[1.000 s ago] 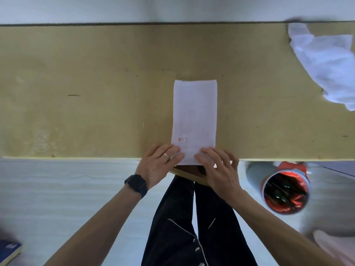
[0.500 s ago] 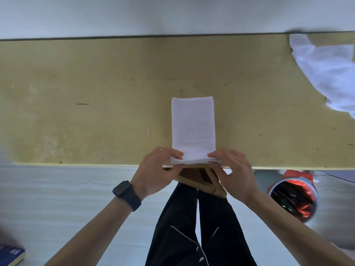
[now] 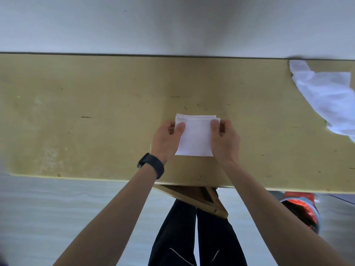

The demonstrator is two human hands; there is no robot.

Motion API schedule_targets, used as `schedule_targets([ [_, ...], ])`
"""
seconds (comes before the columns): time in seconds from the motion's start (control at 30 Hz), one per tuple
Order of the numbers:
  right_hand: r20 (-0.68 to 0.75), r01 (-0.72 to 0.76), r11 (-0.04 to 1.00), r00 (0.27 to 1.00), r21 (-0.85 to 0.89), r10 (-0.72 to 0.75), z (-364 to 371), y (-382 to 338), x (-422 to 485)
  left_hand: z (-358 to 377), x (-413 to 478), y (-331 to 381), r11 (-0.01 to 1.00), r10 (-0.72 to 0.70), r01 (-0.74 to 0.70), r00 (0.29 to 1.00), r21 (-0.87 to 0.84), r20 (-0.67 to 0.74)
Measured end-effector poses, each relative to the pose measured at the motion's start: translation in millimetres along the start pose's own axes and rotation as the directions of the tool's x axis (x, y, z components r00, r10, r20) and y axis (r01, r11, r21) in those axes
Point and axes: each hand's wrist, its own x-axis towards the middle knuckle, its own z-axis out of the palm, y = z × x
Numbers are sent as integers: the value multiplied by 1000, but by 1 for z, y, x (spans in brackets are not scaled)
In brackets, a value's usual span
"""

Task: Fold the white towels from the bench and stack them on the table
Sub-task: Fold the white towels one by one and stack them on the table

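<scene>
- I see my left hand (image 3: 169, 140) and right hand (image 3: 223, 141), fingers pinching the folded towel (image 3: 195, 138) between them on the worktop (image 3: 96, 121).
- I judge uneven release could skew its far edges.

Light: your view is evenly bright, soft shadows.
Blur: right edge smeared.
Distortion: worktop (image 3: 76, 116) edges bow slightly.

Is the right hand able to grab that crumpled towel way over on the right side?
Probably yes. The right hand is pinching the folded towel and would have to let go first. The table between it and the crumpled towel is bare, though it looks like a long stretch.
</scene>
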Motion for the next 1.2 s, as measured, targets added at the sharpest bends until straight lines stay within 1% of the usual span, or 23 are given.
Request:
schedule_targets([
  [0.1,-10,-16,999,1000,-35,15,2,-5,3,3,2,1,1000,-25,25,999,9,-40],
  [0.3,-25,25,991,999,-130,-29,6,-8,5,9,0,8,1000,-23,25,996,13,-90],
  [0.43,-44,34,976,998,-216,-45,9,-8,5,10,-2,12,997,-10,21,989,72,-145],
  [0.5,-33,36,965,998,-259,-46,9,-10,5,11,-2,14,989,-22,45,987,142,-159],
  [0.57,-12,57,940,998,-336,-65,4,-15,4,10,-2,16,968,-3,44,986,248,-164],
  [0.63,-20,80,892,995,-446,-99,-6,-18,-1,8,-7,19,920,53,13,986,391,-156],
  [0.7,-50,54,857,994,-513,-93,-17,-15,-7,4,-16,17,858,125,-22,978,514,-167],
  [0.73,-58,33,860,996,-509,-73,-22,-12,-10,2,-21,15,833,165,-35,969,553,-187],
  [0.8,-49,-18,900,999,-436,-4,-25,-6,-14,-1,-29,9,817,201,-33,952,576,-230],
  [0.87,-36,-47,919,999,-391,36,-22,-4,-14,1,-29,5,850,139,8,961,527,-240],
  [0.93,-23,-45,920,999,-389,39,-16,-6,-10,6,-24,7,885,64,52,971,463,-231],
  [1.03,-11,-58,912,998,-407,59,-8,-15,-2,13,-16,17,882,8,96,975,461,-220],
  [1.1,-3,-109,913,993,-393,117,-5,-19,4,15,-14,24,884,-28,128,974,450,-224],
  [1.2,27,-205,922,974,-329,226,-2,-26,8,15,-12,33,901,-137,208,969,381,-206],
])
